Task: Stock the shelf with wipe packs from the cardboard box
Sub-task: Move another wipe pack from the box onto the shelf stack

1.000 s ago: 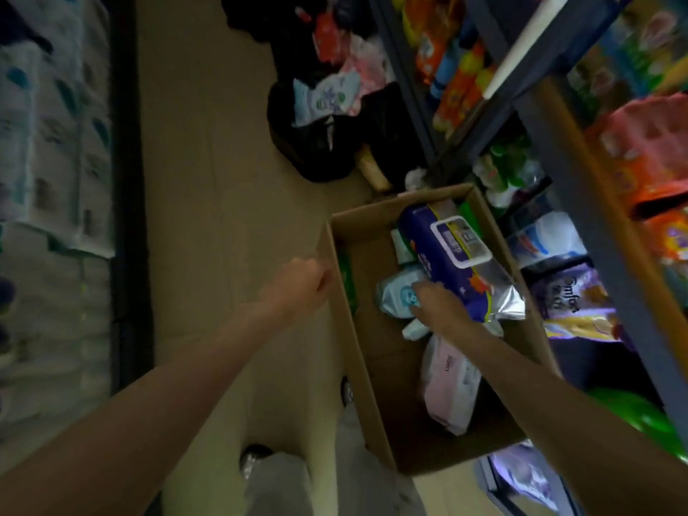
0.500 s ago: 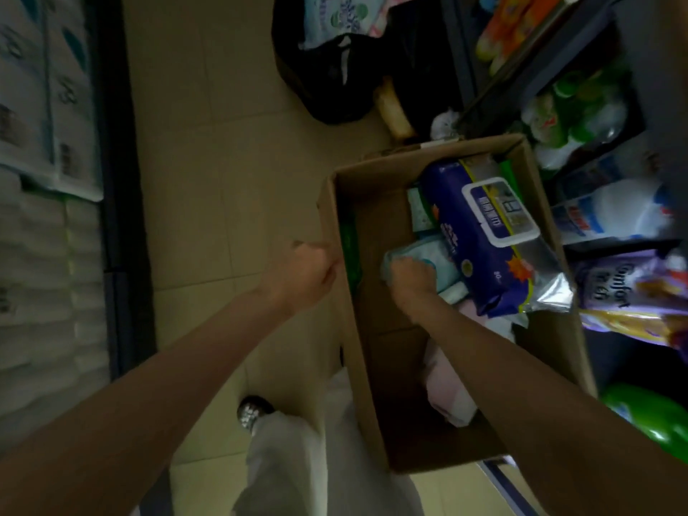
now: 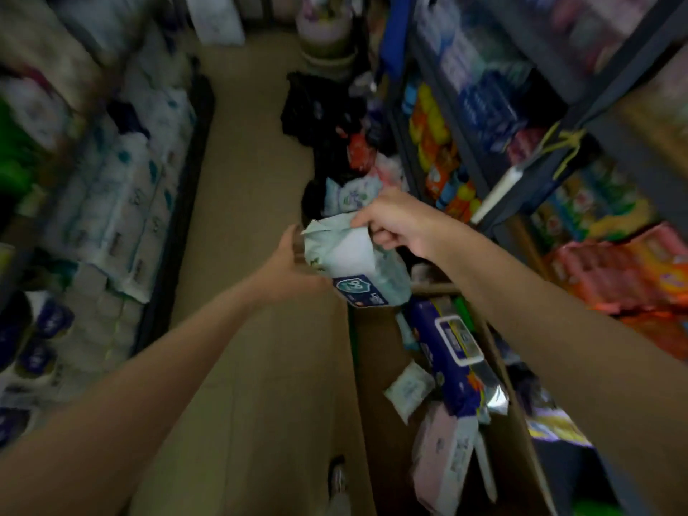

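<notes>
Lifted clear of the cardboard box [image 3: 335, 366] since half a second ago, the pale green wipe pack [image 3: 350, 258] now hangs in the air above the box's far end, and the view has tipped up to take in the aisle. The right hand [image 3: 394, 225] pinches the pack's upper end, with fingers curled round the crumpled top. The left hand [image 3: 288, 268], which earlier gripped the box's rim, has left it and now meets the pack from the left side, its fingers spread loosely against the wrapper; whether they close on it cannot be told. The pack hangs tilted, its dark blue label at the lower end. Below it, inside the box, lie a dark blue pack [image 3: 450, 351] with a white lid flap, a small white sachet [image 3: 407, 391] beside it and a pink pack [image 3: 441, 463] nearer the person. On the right stands the shelf [image 3: 521, 173], a dark metal frame crowded with orange, yellow and blue goods, blurred. Orange packets [image 3: 625, 270] sit on a lower level to the right of the right forearm. Beyond the hands, black bags [image 3: 316, 106] and loose packs lie on the tan floor [image 3: 242, 180]. Stacked white rolls [image 3: 123, 202] line the left side of the aisle.
</notes>
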Tool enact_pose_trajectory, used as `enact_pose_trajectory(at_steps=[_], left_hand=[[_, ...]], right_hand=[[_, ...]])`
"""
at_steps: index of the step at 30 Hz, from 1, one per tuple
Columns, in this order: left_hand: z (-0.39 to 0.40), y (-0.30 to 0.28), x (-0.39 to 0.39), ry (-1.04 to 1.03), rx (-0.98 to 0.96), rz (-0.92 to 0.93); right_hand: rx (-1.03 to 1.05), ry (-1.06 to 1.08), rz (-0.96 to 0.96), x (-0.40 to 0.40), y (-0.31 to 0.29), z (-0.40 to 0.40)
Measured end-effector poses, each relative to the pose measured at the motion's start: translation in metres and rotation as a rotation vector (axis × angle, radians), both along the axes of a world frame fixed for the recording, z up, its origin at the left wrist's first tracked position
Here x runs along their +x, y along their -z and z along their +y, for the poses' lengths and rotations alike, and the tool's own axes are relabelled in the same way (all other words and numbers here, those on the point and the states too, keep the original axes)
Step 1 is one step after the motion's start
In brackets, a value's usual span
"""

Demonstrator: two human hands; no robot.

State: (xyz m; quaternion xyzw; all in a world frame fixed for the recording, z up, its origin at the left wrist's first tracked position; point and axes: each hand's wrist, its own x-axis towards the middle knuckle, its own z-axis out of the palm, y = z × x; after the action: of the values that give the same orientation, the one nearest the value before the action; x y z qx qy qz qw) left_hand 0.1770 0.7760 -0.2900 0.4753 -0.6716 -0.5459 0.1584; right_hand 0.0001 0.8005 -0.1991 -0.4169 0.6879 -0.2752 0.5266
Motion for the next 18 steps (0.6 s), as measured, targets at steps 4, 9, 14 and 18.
enact_pose_trajectory(at_steps=[4, 9, 14, 18], left_hand=[[-0.002, -0.076, 0.068, 0.033, -0.106, 0.018], [0.023, -0.167, 0.174, 0.026, -0.217, 0.035], [0.067, -0.262, 0.297, -0.373, -0.376, 0.243], [0.105, -0.31, 0.372, -0.688, -0.55, 0.456]], right_hand=[[-0.118, -0.107, -0.035, 0.059, -0.089, -0.006], [-0.282, -0.305, -0.226, 0.165, -0.184, -0.007], [-0.527, -0.456, -0.371, 0.292, -0.28, 0.003], [-0.832, -0.616, -0.427, 0.392, -0.341, 0.034]])
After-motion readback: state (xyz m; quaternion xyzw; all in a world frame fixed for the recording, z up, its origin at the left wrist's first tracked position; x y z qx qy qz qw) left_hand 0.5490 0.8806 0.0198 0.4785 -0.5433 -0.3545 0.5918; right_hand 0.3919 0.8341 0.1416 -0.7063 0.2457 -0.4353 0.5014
